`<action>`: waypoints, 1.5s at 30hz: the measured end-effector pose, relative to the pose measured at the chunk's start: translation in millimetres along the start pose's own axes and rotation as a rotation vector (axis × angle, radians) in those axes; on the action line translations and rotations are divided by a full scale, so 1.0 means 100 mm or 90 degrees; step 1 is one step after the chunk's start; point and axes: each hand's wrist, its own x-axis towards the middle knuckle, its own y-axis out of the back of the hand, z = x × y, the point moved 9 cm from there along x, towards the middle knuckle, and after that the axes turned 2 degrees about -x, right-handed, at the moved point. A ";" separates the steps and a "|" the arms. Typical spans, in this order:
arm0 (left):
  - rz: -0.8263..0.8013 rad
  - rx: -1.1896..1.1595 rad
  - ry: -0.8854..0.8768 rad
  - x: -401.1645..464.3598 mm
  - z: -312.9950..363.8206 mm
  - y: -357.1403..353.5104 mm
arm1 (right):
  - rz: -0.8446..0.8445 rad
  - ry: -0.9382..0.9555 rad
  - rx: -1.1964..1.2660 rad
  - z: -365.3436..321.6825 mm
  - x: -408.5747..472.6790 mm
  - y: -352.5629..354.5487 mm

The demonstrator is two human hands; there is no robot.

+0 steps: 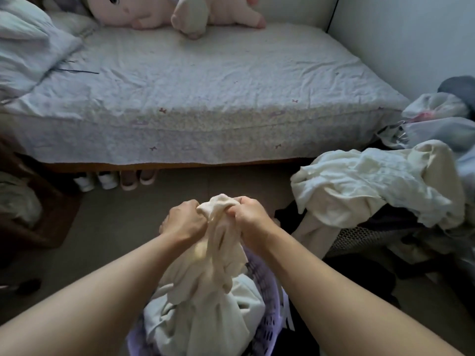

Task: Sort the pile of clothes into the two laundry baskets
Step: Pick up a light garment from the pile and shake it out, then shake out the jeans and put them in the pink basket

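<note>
Lavender basket (267,327) — pale clothes inside.
Above it, left hand (186,222) and right hand (250,217) clench a cream garment (221,253).

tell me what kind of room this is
Most likely a bedroom: a made bed with a pillow and a plush doll on it, and shoes tucked underneath.

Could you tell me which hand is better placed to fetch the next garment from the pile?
Probably the right hand: the clothes pile lies on its side. Both it and the left hand grip the cream garment.
</note>
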 end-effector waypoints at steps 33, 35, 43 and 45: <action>-0.474 0.259 -0.151 -1.09 1.60 -4.92 | 0.162 -0.374 -0.156 3.98 -0.08 3.51; -0.502 0.280 -0.181 -1.10 1.60 -5.20 | 0.170 -0.385 -0.165 4.24 -0.04 3.63; -0.574 0.332 -0.280 -0.98 1.54 -6.33 | 0.225 -0.431 -0.255 5.15 0.29 4.08; -0.588 0.345 -0.303 -0.94 1.51 -6.61 | 0.228 -0.432 -0.270 5.37 0.42 4.13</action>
